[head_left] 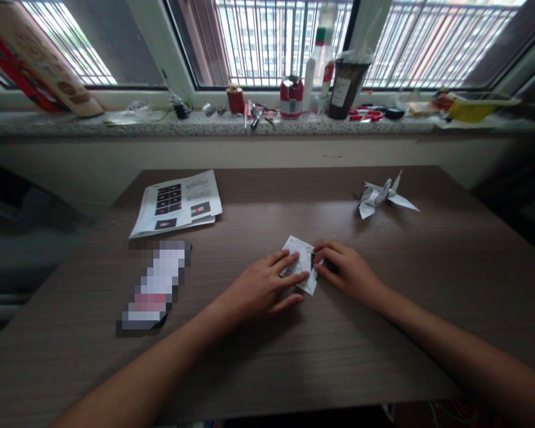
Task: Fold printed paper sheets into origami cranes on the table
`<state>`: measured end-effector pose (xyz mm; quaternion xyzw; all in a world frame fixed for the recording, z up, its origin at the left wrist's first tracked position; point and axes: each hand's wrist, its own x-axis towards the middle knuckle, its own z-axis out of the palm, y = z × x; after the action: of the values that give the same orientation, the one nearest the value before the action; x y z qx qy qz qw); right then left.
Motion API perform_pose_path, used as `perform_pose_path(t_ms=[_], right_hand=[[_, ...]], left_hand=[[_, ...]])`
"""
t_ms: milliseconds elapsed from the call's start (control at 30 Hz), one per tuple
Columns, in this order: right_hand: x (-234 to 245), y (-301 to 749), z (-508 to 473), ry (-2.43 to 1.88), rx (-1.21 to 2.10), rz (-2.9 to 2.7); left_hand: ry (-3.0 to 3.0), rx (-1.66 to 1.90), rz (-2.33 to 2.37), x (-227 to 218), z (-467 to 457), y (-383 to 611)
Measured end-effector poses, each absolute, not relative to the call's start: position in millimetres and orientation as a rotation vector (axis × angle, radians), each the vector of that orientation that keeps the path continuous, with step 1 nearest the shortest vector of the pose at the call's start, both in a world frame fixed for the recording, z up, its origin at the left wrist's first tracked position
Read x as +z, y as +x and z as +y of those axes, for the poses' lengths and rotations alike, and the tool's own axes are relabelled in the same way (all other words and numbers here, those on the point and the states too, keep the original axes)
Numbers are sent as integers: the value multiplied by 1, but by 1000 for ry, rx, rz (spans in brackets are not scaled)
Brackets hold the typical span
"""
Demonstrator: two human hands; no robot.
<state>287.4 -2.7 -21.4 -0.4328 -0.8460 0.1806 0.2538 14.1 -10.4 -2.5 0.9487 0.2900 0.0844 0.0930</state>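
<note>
A small folded sheet of printed white paper (pixel 299 246) lies on the brown table between my hands. My left hand (pixel 267 282) rests flat on it from the left, fingers spread across its surface. At the paper's right edge, my right hand (pixel 345 267) pinches a corner or flap between thumb and fingers. The fingertips partly cover the folds there. Farther back on the right stands a folded paper crane (pixel 381 196), touched by neither hand.
Printed sheets (pixel 173 202) lie at the table's back left, with a blurred-out phone (pixel 156 285) nearer me. Along the windowsill (pixel 205 123) stand a red can (pixel 291 98), a bottle (pixel 312 77), a dark drink cup (pixel 348 86) and a yellow container (pixel 470 108).
</note>
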Motion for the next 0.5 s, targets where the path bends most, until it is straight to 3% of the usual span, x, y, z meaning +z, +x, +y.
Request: perform_pose_path(t_ms=[500], right_hand=[[-28, 271, 17, -1230, 443, -2200]], left_hand=[[2791, 225, 870, -3, -9, 11]])
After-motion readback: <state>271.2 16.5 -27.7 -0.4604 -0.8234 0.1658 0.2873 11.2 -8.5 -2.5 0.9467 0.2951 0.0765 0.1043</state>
